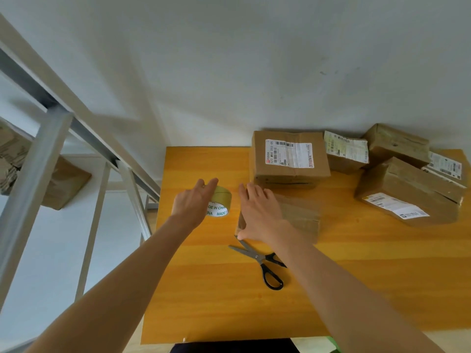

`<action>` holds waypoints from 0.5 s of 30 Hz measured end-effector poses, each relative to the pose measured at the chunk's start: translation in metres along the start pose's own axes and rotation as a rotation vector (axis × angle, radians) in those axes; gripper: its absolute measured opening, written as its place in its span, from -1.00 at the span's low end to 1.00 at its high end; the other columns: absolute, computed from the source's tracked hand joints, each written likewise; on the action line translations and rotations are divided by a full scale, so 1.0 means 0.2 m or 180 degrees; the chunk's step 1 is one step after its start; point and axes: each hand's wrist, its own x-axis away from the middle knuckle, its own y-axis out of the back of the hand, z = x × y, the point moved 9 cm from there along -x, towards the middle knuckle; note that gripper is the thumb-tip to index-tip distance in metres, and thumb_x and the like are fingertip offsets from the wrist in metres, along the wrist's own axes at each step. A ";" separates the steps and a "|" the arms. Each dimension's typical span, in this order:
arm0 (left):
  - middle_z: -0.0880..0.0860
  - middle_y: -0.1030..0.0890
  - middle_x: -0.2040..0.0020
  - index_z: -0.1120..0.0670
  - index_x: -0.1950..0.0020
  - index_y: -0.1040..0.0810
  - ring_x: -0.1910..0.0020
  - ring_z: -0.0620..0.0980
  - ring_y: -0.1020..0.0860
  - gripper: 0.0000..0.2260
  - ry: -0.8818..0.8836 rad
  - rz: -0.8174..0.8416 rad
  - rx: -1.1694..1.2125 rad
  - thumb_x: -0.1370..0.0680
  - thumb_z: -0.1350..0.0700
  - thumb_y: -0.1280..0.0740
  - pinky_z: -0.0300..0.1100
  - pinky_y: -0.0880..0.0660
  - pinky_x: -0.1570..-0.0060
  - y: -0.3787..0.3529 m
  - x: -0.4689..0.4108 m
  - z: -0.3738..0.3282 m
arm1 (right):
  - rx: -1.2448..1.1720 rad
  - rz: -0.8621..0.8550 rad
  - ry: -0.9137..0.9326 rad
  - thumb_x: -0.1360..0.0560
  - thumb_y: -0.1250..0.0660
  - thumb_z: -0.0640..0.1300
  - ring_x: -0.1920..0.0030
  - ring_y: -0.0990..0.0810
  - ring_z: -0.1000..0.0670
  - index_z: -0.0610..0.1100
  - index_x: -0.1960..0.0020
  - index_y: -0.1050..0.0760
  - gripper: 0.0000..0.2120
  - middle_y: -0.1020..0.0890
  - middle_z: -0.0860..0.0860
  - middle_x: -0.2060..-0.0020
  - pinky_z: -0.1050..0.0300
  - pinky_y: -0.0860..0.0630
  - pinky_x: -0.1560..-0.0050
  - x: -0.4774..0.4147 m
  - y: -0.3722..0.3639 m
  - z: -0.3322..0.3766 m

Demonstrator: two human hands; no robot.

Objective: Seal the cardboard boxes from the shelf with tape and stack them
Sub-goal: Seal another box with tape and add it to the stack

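Cardboard box (302, 217) sits under right grip (258, 212), fingers flat, pinning it steady on counter (204, 289). Left grip (192, 203), fingers straight, over tape roll (221, 200) just beside; nothing clasped, likely about to fetch tape.

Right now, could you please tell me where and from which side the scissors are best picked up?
Grip the scissors by their black handles, coming from the near edge of the table. They lie flat, handles toward you, open blades pointing away toward the small box.

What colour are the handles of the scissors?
Black; the scissors show best in the head view.
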 end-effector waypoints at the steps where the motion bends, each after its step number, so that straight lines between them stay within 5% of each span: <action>1: 0.08 -0.45 -0.21 -0.06 -0.53 -0.07 0.22 0.11 -0.59 -0.35 -0.0005 -0.0023 -0.0015 -0.54 0.18 -0.32 -0.12 -0.40 0.41 0.00 0.00 0.00 | 0.0070 -0.0028 -0.0029 -0.35 -0.48 0.21 -0.47 -0.18 -0.17 -0.26 -0.56 0.13 0.12 -0.14 -0.18 -0.49 -0.08 -0.16 -0.47 0.00 0.01 0.01; 9: 0.10 -0.49 -0.15 -0.05 -0.56 0.00 0.24 0.13 -0.56 -0.30 -0.0059 -0.0494 0.0264 -0.54 0.21 -0.30 -0.10 -0.34 0.42 0.23 -0.02 -0.01 | -0.0444 -0.0509 -0.0070 -0.32 -0.53 0.18 -0.39 -0.30 -0.15 -0.27 -0.52 -0.02 0.06 -0.25 -0.17 -0.41 0.00 -0.32 -0.38 0.04 0.21 -0.05; 15: 0.16 -0.57 -0.01 0.13 -0.33 -0.37 0.27 0.22 -0.56 -0.61 -0.0046 -0.1246 0.0828 -0.50 0.27 -0.28 -0.12 -0.34 0.42 0.58 -0.02 0.00 | -0.1269 -0.0979 -0.0121 -0.23 -0.61 0.08 -0.40 -0.27 -0.12 -0.21 -0.51 -0.04 0.09 -0.20 -0.13 -0.42 0.00 -0.38 -0.34 0.09 0.39 -0.16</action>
